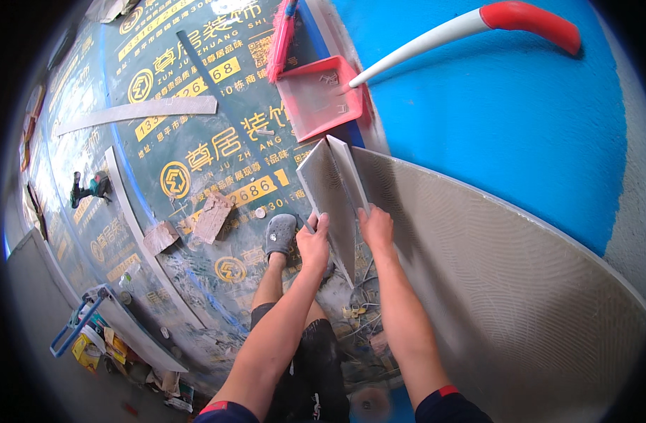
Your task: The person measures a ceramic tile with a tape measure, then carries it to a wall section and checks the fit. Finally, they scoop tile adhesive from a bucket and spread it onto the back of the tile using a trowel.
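A grey tile [328, 190] with a ribbed, mortar-combed back stands on edge against the lower wall. My left hand [314, 243] grips its near left edge, and a thin dark tool sticks out beside the thumb. My right hand [376, 227] grips the right edge where the tile meets the wall. Grey combed mortar [492, 275] covers the wall to the right of the tile, below blue-painted wall [492, 120]. My foot in a grey clog [280, 235] stands just left of the tile.
A red dustpan [320, 95] and a red brush [281, 39] lie on the printed floor sheet [196, 148]. A white pole with a red grip [478, 25] leans on the wall. Tile strips [136, 111], tile scraps [212, 216], a drill [90, 189] and clutter lie to the left.
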Available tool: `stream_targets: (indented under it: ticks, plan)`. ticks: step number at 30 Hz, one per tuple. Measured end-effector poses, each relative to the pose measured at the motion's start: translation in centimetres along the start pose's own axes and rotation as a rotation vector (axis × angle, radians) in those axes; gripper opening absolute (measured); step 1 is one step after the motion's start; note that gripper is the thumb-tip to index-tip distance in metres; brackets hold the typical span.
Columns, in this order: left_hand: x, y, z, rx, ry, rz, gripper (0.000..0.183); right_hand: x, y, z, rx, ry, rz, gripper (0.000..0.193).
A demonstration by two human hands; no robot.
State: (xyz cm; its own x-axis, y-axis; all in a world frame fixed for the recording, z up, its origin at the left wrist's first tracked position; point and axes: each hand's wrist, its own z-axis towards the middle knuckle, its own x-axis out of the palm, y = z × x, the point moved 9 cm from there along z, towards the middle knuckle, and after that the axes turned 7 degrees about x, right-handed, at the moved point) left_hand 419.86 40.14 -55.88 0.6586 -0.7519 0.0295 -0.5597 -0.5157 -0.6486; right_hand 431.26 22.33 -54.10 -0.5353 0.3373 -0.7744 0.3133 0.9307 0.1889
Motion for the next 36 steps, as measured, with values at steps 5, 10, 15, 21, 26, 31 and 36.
stream_targets:
  ticks: [5, 10, 15, 21, 26, 31, 36]
  plan:
    - [1.7, -1.3, -0.2, 0.022, 0.041, 0.005, 0.048, -1.0, -5.1, -1.9, -0.061, 0.014, -0.024, 0.036]
    - [4.3, -2.4, -1.2, 0.155, 0.059, 0.112, 0.054, -4.3, -13.5, -12.7, 0.013, 0.005, 0.019, 0.039]
    - [8.8, -3.7, -2.2, 0.214, 0.086, 0.193, 0.056, -7.7, -20.9, -24.6, 0.075, -0.095, 0.036, 0.039]
    - [13.8, -3.1, -1.6, 0.342, 0.073, 0.343, 0.064, -9.7, -24.3, -35.2, 0.217, -0.024, -0.001, 0.038]
    - [17.2, -3.7, -1.7, 0.458, 0.014, 0.362, 0.063, -7.9, -28.3, -41.3, 0.419, 0.145, 0.043, 0.042]
    - [18.5, -2.6, -1.4, 0.412, 0.024, 0.279, 0.061, -5.5, -28.5, -45.4, 0.512, 0.281, 0.175, 0.036]
    - [18.4, -4.0, -3.6, 0.234, 0.137, 0.293, 0.054, -4.8, -27.8, -47.7, 0.513, 0.3, 0.084, 0.034]
